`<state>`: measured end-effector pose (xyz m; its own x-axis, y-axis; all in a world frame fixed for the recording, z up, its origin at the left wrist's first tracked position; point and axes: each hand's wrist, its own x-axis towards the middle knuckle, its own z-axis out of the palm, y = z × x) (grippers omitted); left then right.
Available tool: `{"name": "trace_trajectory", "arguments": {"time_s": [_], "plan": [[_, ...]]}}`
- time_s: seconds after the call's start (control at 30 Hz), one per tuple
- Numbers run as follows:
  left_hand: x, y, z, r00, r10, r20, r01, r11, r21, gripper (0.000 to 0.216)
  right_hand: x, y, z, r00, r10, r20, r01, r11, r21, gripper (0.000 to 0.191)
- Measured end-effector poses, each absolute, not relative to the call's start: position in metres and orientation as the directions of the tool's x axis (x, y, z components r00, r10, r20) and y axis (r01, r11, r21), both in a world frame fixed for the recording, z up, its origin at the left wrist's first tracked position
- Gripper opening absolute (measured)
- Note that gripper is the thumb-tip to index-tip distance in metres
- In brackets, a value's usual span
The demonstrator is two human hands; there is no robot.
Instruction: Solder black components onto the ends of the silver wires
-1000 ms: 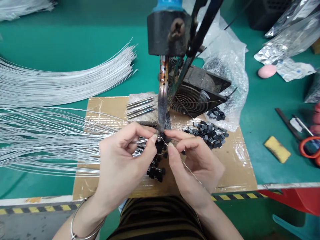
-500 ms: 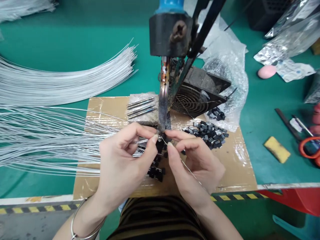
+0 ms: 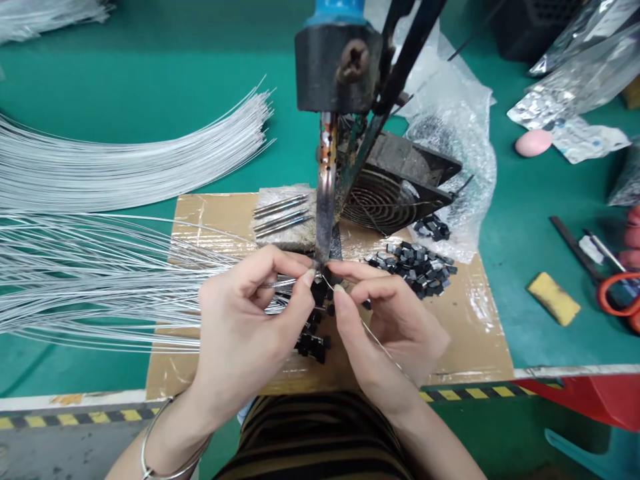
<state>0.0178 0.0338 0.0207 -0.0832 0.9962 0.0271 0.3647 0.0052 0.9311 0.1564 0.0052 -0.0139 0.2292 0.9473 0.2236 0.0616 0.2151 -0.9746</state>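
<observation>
A soldering iron with a blue handle and a darkened, perforated barrel points down in front of me, fixed in a stand. Just under its tip, the thumb and index finger of my left hand are pinched together; the small piece between them is mostly hidden. My right hand pinches a thin solder wire, whose near end reaches the iron's tip while the rest trails along the palm. Black connectors lie below the fingertips, partly covered. Grey-white cables run in from the left beneath my left hand.
Cardboard covers the work spot. Around it are a cable bundle, metal rods on a pad, a black fan, a pile of small black parts, a yellow sponge and orange-handled scissors.
The soldering iron appears very slightly further left in the view. Both hands keep the same pinch and position, with the solder wire still at the tip.
</observation>
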Motion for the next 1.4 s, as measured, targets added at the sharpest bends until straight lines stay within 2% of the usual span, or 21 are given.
{"name": "trace_trajectory", "arguments": {"time_s": [0.77,1.17,1.4], "plan": [[0.0187,0.0344,0.0241,-0.062,0.998,0.029,0.355,-0.005,0.935,0.016,0.1545,0.0080,-0.0152,0.254,0.926,0.279,0.094,0.264,-0.960,0.022],[0.0179,0.0336,0.0234,-0.048,0.998,0.040,0.352,-0.020,0.936,0.016,0.1530,0.0074,-0.0148,0.268,0.925,0.270,0.078,0.259,-0.963,0.024],[0.0180,0.0349,0.0218,-0.070,0.997,0.036,0.366,-0.008,0.931,0.013,0.1544,0.0075,-0.0156,0.257,0.940,0.222,0.059,0.214,-0.975,0.016]]}}
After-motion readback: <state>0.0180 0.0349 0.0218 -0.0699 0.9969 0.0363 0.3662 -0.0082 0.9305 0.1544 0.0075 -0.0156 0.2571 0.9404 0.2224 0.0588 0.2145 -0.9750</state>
